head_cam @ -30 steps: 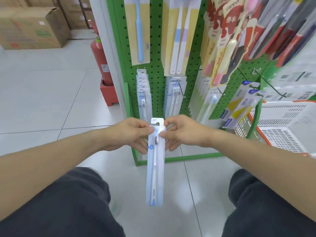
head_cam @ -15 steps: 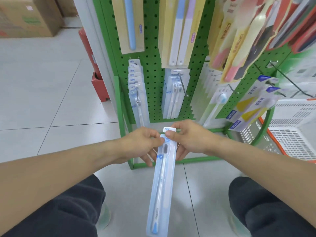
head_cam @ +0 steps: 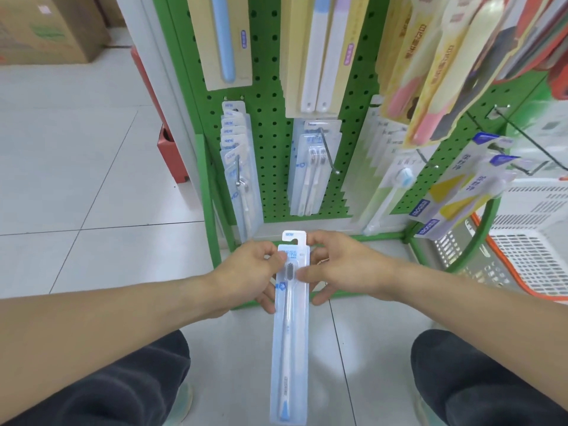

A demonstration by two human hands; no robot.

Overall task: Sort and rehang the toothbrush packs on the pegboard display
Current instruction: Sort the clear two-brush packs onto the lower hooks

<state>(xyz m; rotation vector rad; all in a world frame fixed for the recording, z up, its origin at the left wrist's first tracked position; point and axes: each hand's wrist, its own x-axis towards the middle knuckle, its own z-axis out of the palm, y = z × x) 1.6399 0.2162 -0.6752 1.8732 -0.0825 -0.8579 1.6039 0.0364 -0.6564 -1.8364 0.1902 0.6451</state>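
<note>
The green pegboard (head_cam: 270, 124) fills the upper middle of your view, with a white basket (head_cam: 534, 241) beside its right edge. On its lower part you have 2 relevant hooks: the left hook (head_cam: 238, 172) carries a deep stack of clear blue packs (head_cam: 236, 161) marked NEW, and the middle hook (head_cam: 329, 152) carries twin-brush packs (head_cam: 310, 167).

Your left hand (head_cam: 249, 272) and right hand (head_cam: 341, 269) both pinch the single toothbrush pack (head_cam: 290, 318) near its top, 1 on each side, thumbs on the front. You hold it below the board's bottom edge, clear of every hook.

Its long axis runs nearly straight away from you: the hang tab (head_cam: 294, 236) points at the board, the blue handle tip toward your lap, bristles facing up.

What could go wrong:
- The header matches the left stack, so the middle hook would likely be a mis-sort.
- The left hook looks nearly full to its tip; pushing on could knock the front pack off.
- You grip only the top, so the long free end may swing and hit hanging packs.
</note>
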